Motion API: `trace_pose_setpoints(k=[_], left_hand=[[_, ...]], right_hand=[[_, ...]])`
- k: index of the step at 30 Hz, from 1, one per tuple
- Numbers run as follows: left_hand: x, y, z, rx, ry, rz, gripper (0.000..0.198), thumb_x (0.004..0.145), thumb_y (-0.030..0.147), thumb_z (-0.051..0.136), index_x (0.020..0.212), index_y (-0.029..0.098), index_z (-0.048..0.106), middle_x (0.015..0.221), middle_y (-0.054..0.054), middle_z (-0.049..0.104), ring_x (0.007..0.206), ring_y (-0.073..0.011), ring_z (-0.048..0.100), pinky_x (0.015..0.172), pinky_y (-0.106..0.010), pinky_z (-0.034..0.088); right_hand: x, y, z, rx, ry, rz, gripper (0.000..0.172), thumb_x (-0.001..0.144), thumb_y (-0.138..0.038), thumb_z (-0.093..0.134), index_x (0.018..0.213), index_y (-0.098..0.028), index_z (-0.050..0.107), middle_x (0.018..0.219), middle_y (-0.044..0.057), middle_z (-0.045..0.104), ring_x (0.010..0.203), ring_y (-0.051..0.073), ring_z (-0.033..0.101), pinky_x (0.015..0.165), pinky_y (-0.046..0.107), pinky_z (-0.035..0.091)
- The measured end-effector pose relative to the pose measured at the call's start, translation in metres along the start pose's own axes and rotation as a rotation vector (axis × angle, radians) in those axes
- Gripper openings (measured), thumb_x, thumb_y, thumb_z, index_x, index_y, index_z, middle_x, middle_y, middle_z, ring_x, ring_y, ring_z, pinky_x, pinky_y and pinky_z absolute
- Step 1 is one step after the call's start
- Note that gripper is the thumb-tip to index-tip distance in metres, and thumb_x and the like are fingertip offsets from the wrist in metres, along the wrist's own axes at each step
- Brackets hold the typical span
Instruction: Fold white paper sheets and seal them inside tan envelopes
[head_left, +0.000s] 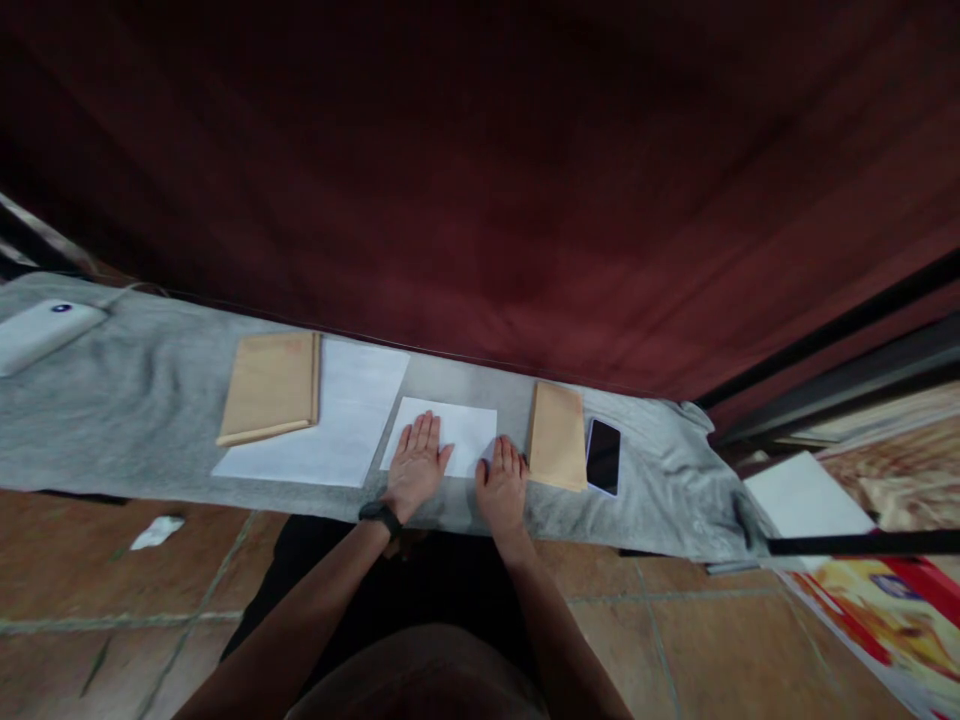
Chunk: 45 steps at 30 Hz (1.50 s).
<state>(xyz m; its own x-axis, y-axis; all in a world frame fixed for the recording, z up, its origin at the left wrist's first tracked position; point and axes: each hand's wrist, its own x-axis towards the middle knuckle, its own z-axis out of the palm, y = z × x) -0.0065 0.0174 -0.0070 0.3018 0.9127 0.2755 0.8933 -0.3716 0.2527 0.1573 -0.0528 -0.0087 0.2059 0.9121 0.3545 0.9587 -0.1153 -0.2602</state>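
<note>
A small white sheet of paper, perhaps folded, lies on the grey cloth in front of me. My left hand rests flat on its left part, palm down with the fingers stretched out. My right hand lies flat by the sheet's right edge, fingers extended, nothing held. Just right of that hand is a brown envelope stack. To the left, a larger white paper lies partly under another stack of brown envelopes.
A smartphone lies right of the envelopes. A white device with a cable sits at the far left of the cloth-covered table. A dark red curtain hangs behind. A printed box stands at lower right; a crumpled tissue lies on the tiled floor.
</note>
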Motion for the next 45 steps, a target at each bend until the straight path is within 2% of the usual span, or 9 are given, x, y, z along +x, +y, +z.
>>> trace_pose_setpoints(k=[9, 14, 21, 28, 31, 35, 38, 41, 45], left_hand=[[-0.044, -0.005, -0.016, 0.012, 0.007, 0.022, 0.066, 0.101, 0.044, 0.03, 0.151, 0.002, 0.04, 0.159, -0.022, 0.035, 0.151, -0.0308, 0.029, 0.124, -0.05, 0.024], [-0.049, -0.002, -0.018, 0.023, 0.005, 0.02, 0.065, 0.101, 0.043, 0.031, 0.151, 0.003, 0.042, 0.158, -0.021, 0.038, 0.151, -0.0297, 0.03, 0.124, -0.048, 0.023], [-0.048, -0.002, -0.021, 0.045, -0.041, 0.051, 0.065, 0.1, 0.045, 0.035, 0.148, 0.004, 0.045, 0.157, -0.021, 0.04, 0.15, -0.0312, 0.032, 0.123, -0.051, 0.024], [-0.034, 0.032, -0.049, -0.049, -0.135, -0.015, 0.05, 0.098, 0.033, 0.044, 0.141, 0.009, 0.054, 0.147, -0.019, 0.055, 0.135, -0.0306, 0.054, 0.113, -0.045, 0.039], [-0.022, 0.04, -0.065, -0.292, -0.107, -0.139, 0.04, 0.096, 0.026, 0.045, 0.13, 0.013, 0.063, 0.131, -0.016, 0.068, 0.119, -0.0288, 0.065, 0.101, -0.041, 0.048], [-0.008, 0.045, -0.082, -0.947, -0.068, -0.522, 0.049, 0.101, 0.048, 0.038, 0.089, 0.015, 0.072, 0.075, -0.009, 0.073, 0.075, -0.0229, 0.071, 0.067, -0.03, 0.053], [-0.006, 0.048, -0.083, -1.472, -0.034, -0.767, 0.053, 0.096, 0.061, 0.045, 0.086, 0.015, 0.068, 0.073, -0.008, 0.072, 0.065, -0.0177, 0.068, 0.054, -0.025, 0.049], [-0.012, 0.05, -0.071, -1.727, -0.084, -0.959, 0.036, 0.094, 0.049, 0.059, 0.091, 0.013, 0.065, 0.072, -0.006, 0.071, 0.061, -0.0143, 0.068, 0.051, -0.021, 0.049], [-0.022, 0.047, -0.051, -1.792, -0.228, -1.157, 0.013, 0.093, 0.025, 0.064, 0.089, 0.014, 0.061, 0.064, -0.003, 0.069, 0.056, -0.0142, 0.069, 0.052, -0.02, 0.052]], right_hand=[[0.028, -0.006, -0.017, -0.013, -0.141, 0.201, 0.028, 0.096, -0.028, 0.051, 0.113, -0.014, 0.067, 0.103, 0.016, 0.071, 0.09, 0.026, 0.069, 0.082, 0.037, 0.051], [0.038, -0.005, -0.017, 0.25, -0.247, 0.377, 0.024, 0.094, -0.028, 0.054, 0.104, -0.012, 0.067, 0.086, 0.016, 0.073, 0.081, 0.028, 0.072, 0.075, 0.037, 0.053], [0.035, 0.002, -0.02, 0.576, -0.285, 0.309, 0.028, 0.093, -0.04, 0.049, 0.081, -0.021, 0.067, 0.066, -0.002, 0.067, 0.064, 0.015, 0.064, 0.056, 0.021, 0.049], [0.04, -0.026, -0.053, 1.118, -0.252, 0.255, 0.03, 0.089, -0.05, 0.056, 0.073, -0.024, 0.056, 0.061, -0.007, 0.051, 0.056, 0.012, 0.048, 0.052, 0.021, 0.043], [0.047, -0.035, -0.076, 1.227, -0.218, 0.21, 0.033, 0.089, -0.052, 0.059, 0.072, -0.024, 0.057, 0.062, -0.006, 0.051, 0.059, 0.013, 0.049, 0.056, 0.022, 0.044], [0.053, -0.035, -0.086, 1.284, -0.074, 0.269, 0.039, 0.096, -0.054, 0.045, 0.09, -0.022, 0.067, 0.091, 0.003, 0.069, 0.087, 0.018, 0.063, 0.076, 0.029, 0.052], [0.049, -0.029, -0.077, 1.154, 0.005, 0.331, 0.033, 0.095, -0.046, 0.047, 0.105, -0.021, 0.067, 0.108, 0.006, 0.069, 0.102, 0.02, 0.062, 0.089, 0.033, 0.052], [0.039, -0.023, -0.063, 0.942, 0.02, 0.256, 0.029, 0.094, -0.035, 0.048, 0.114, -0.021, 0.064, 0.116, 0.007, 0.065, 0.108, 0.02, 0.061, 0.1, 0.036, 0.048], [0.024, -0.017, -0.049, 0.715, 0.018, 0.112, 0.031, 0.093, -0.023, 0.047, 0.12, -0.022, 0.062, 0.126, 0.01, 0.06, 0.122, 0.021, 0.056, 0.108, 0.038, 0.044]])
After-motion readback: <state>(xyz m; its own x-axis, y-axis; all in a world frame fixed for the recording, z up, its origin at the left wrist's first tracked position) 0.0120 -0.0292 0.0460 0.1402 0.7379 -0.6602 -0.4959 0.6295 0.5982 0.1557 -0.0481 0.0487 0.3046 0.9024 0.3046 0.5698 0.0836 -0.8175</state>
